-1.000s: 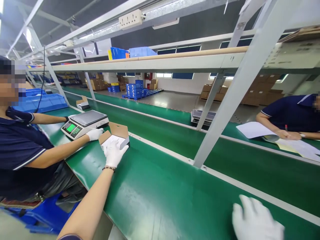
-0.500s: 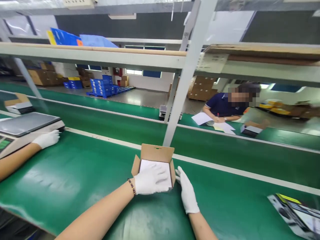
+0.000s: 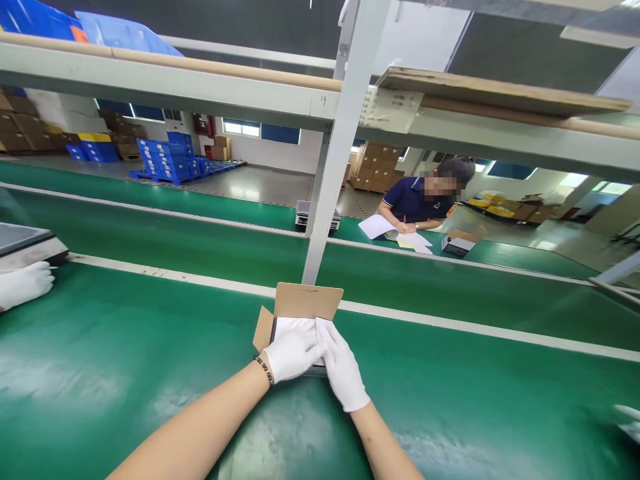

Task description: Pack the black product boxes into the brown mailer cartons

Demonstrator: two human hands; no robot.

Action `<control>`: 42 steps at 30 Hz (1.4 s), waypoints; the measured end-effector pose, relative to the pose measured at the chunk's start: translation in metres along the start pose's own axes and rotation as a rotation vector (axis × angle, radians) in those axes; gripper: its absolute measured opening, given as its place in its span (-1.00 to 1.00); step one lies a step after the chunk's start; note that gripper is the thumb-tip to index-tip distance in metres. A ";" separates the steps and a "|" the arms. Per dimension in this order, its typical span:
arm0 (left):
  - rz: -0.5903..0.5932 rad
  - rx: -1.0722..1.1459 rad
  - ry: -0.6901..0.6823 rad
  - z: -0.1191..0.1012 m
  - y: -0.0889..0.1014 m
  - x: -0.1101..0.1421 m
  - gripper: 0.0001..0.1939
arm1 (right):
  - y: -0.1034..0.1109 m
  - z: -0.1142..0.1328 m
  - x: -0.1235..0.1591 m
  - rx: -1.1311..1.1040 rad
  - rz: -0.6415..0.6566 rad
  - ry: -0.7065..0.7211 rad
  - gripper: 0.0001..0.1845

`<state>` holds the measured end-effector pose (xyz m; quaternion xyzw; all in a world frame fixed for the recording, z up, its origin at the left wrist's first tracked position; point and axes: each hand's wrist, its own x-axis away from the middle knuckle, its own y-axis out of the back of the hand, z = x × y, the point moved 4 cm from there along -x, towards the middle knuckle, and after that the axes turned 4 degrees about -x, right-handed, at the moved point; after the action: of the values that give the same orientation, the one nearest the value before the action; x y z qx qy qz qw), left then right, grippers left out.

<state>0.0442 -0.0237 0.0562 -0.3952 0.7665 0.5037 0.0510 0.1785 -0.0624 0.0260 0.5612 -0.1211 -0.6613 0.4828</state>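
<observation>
A small cardboard box sits on the green work surface in front of me, its brown lid raised at the back and its left flap sticking outward. White contents, perhaps paper, show inside. My left hand, white-gloved and wearing a beaded bracelet at the wrist, lies flat over the contents with fingers stretched out. Against the box's right side rests my right hand, also gloved, fingers extended along the right flap, which is folded inward. The fingertips of both hands are close together and partly hide the box's inside.
Another person's gloved hand is beside a scale at the left. A metal post rises behind the box. Across the line, a person writes on papers near an open box. Something blurred enters at the right edge.
My right hand has moved left from beside the box onto its right flap, which now leans inward. My left hand stays over the contents. The view has turned to the right.
</observation>
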 end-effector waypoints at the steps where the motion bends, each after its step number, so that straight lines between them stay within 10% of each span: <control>1: -0.034 -0.044 0.015 0.000 0.001 0.002 -0.60 | 0.000 -0.002 0.001 0.047 0.018 -0.008 -0.54; 6: -0.298 -0.384 0.054 0.000 0.019 0.042 -0.73 | 0.003 0.001 0.001 0.141 0.103 -0.066 -0.55; 11: -0.658 -0.285 0.481 0.035 0.033 0.088 -0.39 | 0.008 0.012 -0.006 0.150 0.095 -0.039 -0.54; 19: 0.091 -0.153 -0.253 -0.008 0.015 0.021 -0.46 | 0.005 0.001 -0.001 -0.044 -0.009 -0.041 -0.59; 28: 0.258 -0.242 -0.123 0.002 0.002 0.016 -0.37 | 0.040 -0.009 -0.069 -0.592 -0.254 -0.479 -0.37; 34: 0.211 0.127 -0.269 -0.008 0.015 0.022 -0.40 | 0.030 0.013 -0.007 -0.553 -0.193 -0.519 -0.47; 42: -0.470 0.433 0.308 0.035 0.009 0.076 -0.43 | 0.015 0.005 0.011 -0.618 -0.044 -0.529 -0.40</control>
<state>-0.0248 -0.0359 0.0097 -0.6121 0.7423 0.2386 0.1318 0.1831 -0.0804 0.0312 0.2027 -0.0248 -0.7982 0.5668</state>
